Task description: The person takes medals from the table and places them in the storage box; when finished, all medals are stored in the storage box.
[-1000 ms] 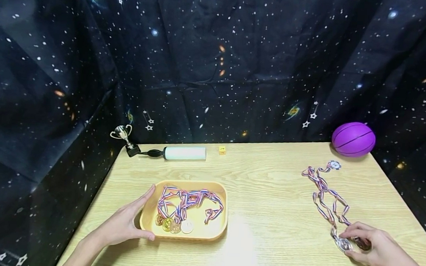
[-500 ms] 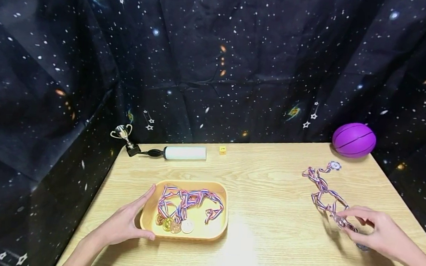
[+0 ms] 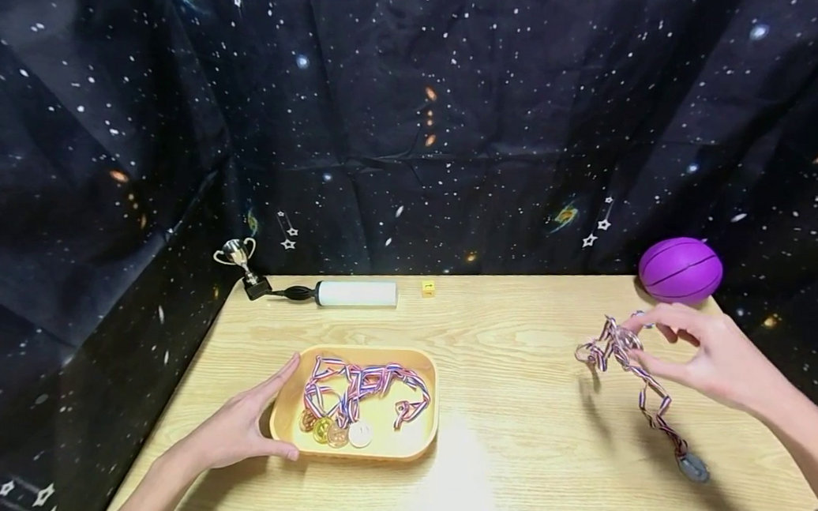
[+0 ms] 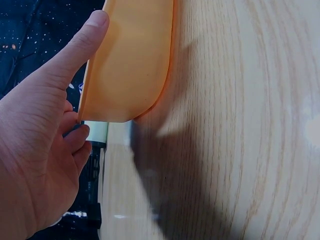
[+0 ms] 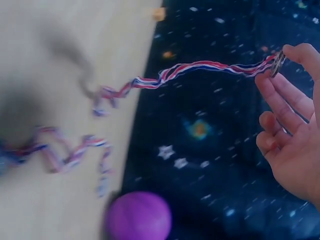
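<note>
My left hand (image 3: 246, 426) grips the left end of an orange plastic tray (image 3: 399, 445), with the thumb at the near corner and the fingers at the far one. Inside the tray are several medals (image 3: 337, 436) with striped ribbons (image 3: 372, 379). Over the right part of the table, my right hand (image 3: 715, 358) pinches a medal (image 5: 276, 65) between thumb and fingers, raised on edge. Its red, white and blue ribbon (image 5: 200, 65) trails down to the table. Another medal (image 3: 692, 467) lies on the table below, its ribbon (image 3: 654, 411) running up toward the hand.
A purple ball (image 3: 681, 270) sits at the back right corner. Along the back left are a small trophy (image 3: 236, 258) and a hand pump (image 3: 356, 294). A little yellow cube (image 3: 427, 288) stands near the back edge. A dark star-printed cloth (image 3: 401, 168) hangs behind.
My right hand has lifted one medal off the table and carried it up and toward the back, drawing its ribbon along; the other medal has stayed behind. The left hand has not moved.
</note>
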`<state>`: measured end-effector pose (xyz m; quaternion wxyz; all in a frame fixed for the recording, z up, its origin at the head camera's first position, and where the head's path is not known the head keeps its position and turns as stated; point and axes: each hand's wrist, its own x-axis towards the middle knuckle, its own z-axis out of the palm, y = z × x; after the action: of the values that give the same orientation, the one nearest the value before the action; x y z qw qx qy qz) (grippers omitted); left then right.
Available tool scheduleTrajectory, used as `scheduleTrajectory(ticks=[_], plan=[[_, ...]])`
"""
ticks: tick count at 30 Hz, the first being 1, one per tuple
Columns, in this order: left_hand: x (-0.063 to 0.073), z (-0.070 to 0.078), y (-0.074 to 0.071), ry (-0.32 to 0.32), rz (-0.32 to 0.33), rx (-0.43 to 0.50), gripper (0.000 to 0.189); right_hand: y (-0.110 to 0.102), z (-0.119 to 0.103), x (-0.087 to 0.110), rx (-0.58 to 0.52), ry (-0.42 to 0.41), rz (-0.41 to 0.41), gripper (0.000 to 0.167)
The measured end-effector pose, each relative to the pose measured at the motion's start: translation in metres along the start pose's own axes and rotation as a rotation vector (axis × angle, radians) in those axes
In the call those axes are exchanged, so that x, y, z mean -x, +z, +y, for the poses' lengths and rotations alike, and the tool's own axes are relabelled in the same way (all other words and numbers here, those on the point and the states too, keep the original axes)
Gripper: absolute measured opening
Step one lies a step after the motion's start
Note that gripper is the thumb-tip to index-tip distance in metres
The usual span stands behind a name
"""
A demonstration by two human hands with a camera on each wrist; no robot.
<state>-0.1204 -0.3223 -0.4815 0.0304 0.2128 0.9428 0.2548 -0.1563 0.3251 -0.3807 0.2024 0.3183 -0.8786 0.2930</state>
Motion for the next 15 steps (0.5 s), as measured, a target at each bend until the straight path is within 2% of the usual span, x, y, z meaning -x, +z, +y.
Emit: scheduleTrajectory(ticks=[5,15], plan=[[0.000,0.000,-0.001,0.003,0.000,-0.007,0.137,-0.009,-0.018,-0.038,0.027,-0.035,0.026,0.050],[0.001,0.002,-0.002,0.017,-0.001,-0.013,0.136,-0.021,-0.065,-0.099,0.015,-0.095,0.007,0.043]])
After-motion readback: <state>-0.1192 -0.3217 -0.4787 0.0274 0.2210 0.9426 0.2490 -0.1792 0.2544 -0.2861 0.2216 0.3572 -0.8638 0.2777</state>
